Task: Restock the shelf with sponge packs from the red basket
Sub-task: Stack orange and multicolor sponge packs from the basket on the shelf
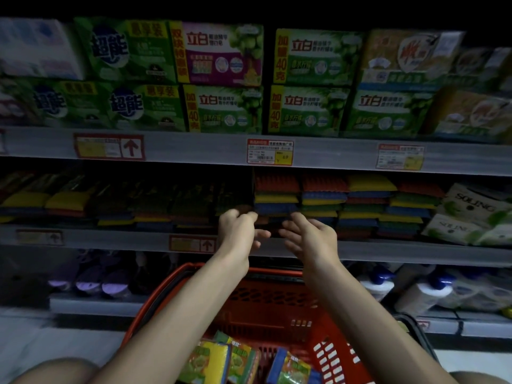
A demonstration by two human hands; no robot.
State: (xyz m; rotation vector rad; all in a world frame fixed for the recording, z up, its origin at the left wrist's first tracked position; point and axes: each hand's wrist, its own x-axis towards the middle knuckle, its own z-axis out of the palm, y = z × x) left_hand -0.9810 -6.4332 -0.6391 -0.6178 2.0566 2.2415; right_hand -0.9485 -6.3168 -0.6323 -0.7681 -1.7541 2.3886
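Your left hand (239,231) curls, hold unclear; your right hand (310,238) spreads relaxed, empty, before stacked multicoloured sponge packs (321,200).

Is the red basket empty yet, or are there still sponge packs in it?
Not empty. Several yellow, green and blue wrapped sponge packs lie at the bottom of the red plastic mesh basket.
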